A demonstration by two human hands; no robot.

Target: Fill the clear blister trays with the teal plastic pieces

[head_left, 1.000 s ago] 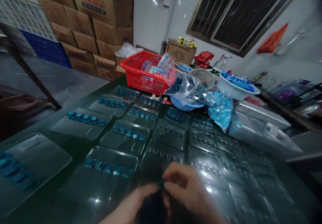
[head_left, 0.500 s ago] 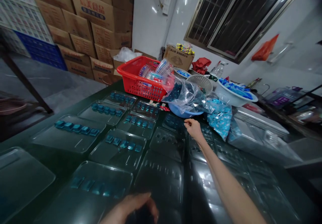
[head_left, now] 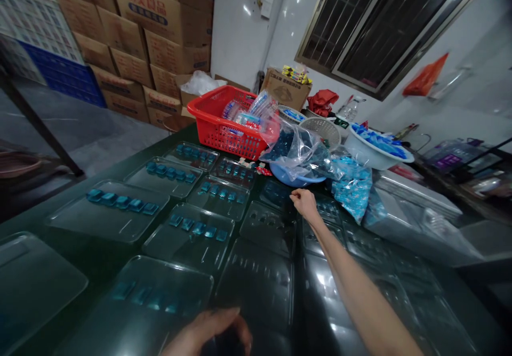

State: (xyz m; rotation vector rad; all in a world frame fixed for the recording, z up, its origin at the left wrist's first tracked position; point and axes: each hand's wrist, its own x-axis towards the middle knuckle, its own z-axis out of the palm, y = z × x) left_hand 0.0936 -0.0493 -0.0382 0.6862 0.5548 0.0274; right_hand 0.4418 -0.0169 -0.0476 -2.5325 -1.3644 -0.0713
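Clear plastic trays lie in rows on a dark green table [head_left: 100,169]. Small blue squarish pieces [head_left: 122,202] line up across several left-hand trays, such as one clear tray [head_left: 160,249] near the middle. My right hand [head_left: 304,204] reaches far forward, fingers pinched together over the edge of a dark-looking tray [head_left: 274,193] close to a blue basin [head_left: 296,177]. Whatever it pinches is too small to make out. My left hand [head_left: 212,328] hangs low at the bottom edge, fingers curled under the thumb; what they hold, if anything, is hidden in shadow.
A red basket [head_left: 236,137] of clear plastic containers stands at the back. Beside the basin are a bag of blue-wrapped pieces [head_left: 352,188], a white bowl [head_left: 372,156] with blue items and a plastic-covered grey container [head_left: 416,206]. Cardboard boxes [head_left: 160,30] are stacked behind.
My right hand has shifted very slightly left at the same tray, still pinched. The view has tilted a little. My left hand and the blue pieces look unchanged.
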